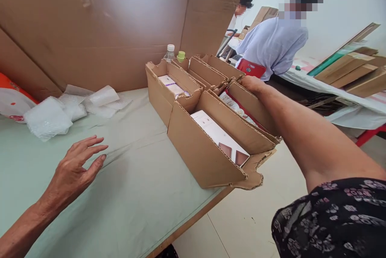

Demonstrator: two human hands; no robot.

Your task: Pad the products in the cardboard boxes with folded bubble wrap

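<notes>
My left hand hovers over the pale green tablecloth with fingers spread, holding nothing. My right hand reaches out over the far side of a row of open cardboard boxes and rests on the rim of the box that holds a red-and-white packet. The nearest box sits at the table's edge and contains a white carton with brown squares. A further box holds white cartons with purple marks.
Crumpled white plastic wrap lies at the left. A tall cardboard sheet stands behind the table. Two bottles stand behind the boxes. A person in a light shirt bends over another table with flat cardboard; another person is further back.
</notes>
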